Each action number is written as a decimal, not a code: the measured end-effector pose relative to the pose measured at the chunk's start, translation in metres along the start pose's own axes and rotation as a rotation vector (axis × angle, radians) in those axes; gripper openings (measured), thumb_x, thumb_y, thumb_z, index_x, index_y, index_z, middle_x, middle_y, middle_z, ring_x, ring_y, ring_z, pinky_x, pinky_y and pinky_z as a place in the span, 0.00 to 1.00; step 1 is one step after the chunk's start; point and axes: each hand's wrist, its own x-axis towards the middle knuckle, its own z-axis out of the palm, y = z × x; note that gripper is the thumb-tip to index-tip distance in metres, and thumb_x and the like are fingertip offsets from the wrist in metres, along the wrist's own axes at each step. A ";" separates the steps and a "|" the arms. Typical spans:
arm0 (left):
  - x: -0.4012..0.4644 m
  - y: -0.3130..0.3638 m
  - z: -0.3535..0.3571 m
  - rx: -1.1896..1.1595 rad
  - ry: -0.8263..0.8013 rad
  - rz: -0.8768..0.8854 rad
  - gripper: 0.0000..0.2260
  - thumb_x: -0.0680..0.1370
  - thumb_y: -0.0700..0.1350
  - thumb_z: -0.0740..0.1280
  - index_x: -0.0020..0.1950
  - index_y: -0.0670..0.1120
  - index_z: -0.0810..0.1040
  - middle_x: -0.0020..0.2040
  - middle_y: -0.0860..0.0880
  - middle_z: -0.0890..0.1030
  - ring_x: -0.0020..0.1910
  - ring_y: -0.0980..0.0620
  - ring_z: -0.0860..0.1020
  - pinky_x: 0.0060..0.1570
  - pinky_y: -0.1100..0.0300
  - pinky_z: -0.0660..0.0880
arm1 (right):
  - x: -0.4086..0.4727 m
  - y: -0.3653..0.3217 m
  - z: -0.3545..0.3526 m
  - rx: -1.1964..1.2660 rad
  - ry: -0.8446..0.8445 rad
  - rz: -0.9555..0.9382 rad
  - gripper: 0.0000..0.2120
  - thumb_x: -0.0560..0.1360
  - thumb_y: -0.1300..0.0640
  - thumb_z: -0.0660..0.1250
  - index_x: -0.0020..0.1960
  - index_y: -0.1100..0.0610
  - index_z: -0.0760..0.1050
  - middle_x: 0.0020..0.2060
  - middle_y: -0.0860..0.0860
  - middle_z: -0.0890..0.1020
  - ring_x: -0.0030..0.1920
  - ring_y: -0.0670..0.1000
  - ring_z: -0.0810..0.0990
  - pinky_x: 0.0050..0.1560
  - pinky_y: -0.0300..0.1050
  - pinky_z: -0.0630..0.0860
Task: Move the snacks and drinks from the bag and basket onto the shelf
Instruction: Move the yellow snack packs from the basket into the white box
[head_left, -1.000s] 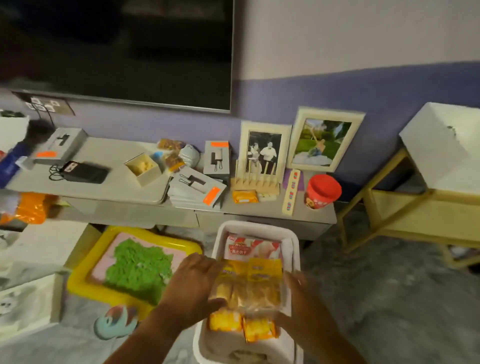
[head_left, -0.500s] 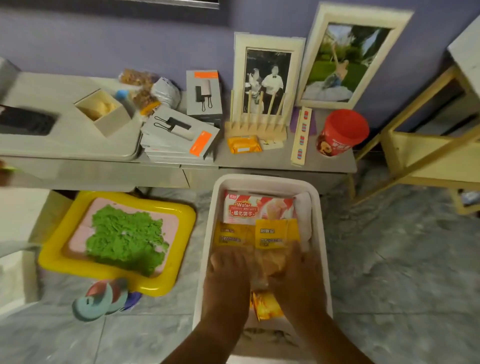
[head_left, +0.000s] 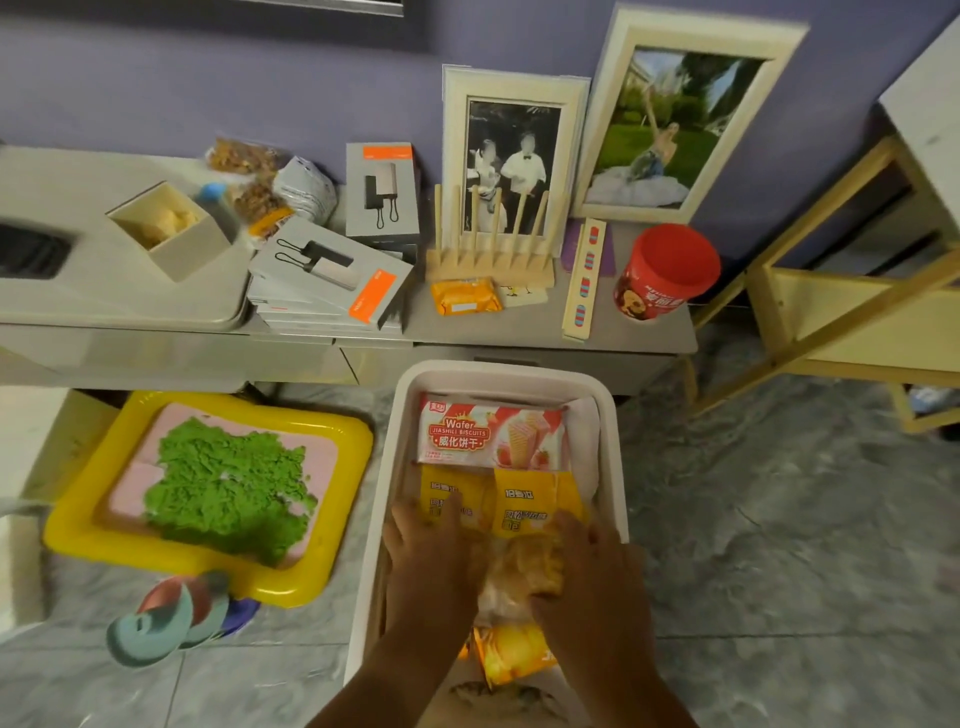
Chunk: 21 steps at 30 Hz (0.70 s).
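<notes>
A white basket (head_left: 615, 447) stands on the floor, full of snacks. At its far end lies a pink wafer pack (head_left: 491, 434). Below that sits a yellow bread pack (head_left: 524, 501) with clear wrapping. My left hand (head_left: 434, 566) and my right hand (head_left: 592, 577) both rest on this bread pack, fingers curled round its sides inside the basket. An orange snack bag (head_left: 511, 654) shows between my wrists. On the low grey shelf (head_left: 519, 327) beyond lie a small orange biscuit pack (head_left: 466, 296) and a red snack tub (head_left: 665, 270).
The shelf also carries stacked grey boxes (head_left: 332, 280), two photo frames (head_left: 511, 156), a wooden rack (head_left: 491, 254) and a small open box (head_left: 169, 228). A yellow tray of green sand (head_left: 208, 493) lies on the floor left of the basket. A wooden frame stand (head_left: 852, 291) is at right.
The view has tilted down and closer to the basket. My hands held the bread pack above the basket a second ago; now they are lower, inside it, still on the pack.
</notes>
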 end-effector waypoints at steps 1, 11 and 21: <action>-0.001 -0.002 0.003 -0.004 0.010 0.023 0.24 0.76 0.56 0.67 0.70 0.57 0.64 0.66 0.44 0.62 0.64 0.43 0.64 0.57 0.55 0.73 | -0.002 0.001 -0.001 -0.001 0.005 -0.006 0.39 0.57 0.49 0.78 0.65 0.46 0.67 0.59 0.52 0.74 0.51 0.56 0.74 0.42 0.47 0.77; -0.007 -0.005 -0.011 -0.088 -0.050 0.155 0.34 0.62 0.52 0.76 0.64 0.59 0.64 0.55 0.54 0.66 0.52 0.48 0.76 0.48 0.55 0.77 | -0.001 0.004 -0.031 0.270 0.114 -0.044 0.33 0.66 0.54 0.76 0.64 0.44 0.62 0.57 0.44 0.64 0.52 0.46 0.73 0.46 0.34 0.74; 0.001 0.053 -0.243 -0.526 0.200 0.410 0.40 0.55 0.52 0.85 0.64 0.62 0.73 0.57 0.63 0.71 0.58 0.69 0.70 0.54 0.78 0.64 | -0.018 -0.001 -0.229 0.727 0.409 -0.146 0.38 0.51 0.51 0.82 0.57 0.38 0.71 0.55 0.43 0.73 0.55 0.33 0.72 0.45 0.30 0.71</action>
